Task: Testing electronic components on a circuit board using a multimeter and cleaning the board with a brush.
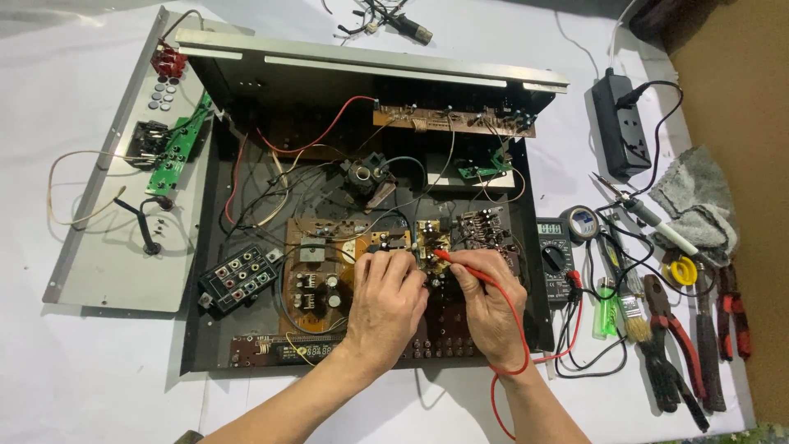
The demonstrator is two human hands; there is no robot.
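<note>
An opened amplifier chassis (205, 329) lies on a white cloth, with brown circuit boards (316, 263) and many wires inside. My right hand (489, 308) holds a red multimeter probe (460, 261), its tip on the small board at the centre. A red lead (519, 329) runs from it round my wrist. My left hand (385, 300) rests on the board next to it, fingers curled over something I cannot make out. A multimeter (555, 251) sits just right of the chassis.
A detached metal back panel (107, 247) with jacks lies at the left. At the right are a power strip (622, 123), a soldering iron (649, 218), grey rags (699, 197), a green lighter (606, 308), a brush and several pliers (674, 345). A brown surface borders the far right.
</note>
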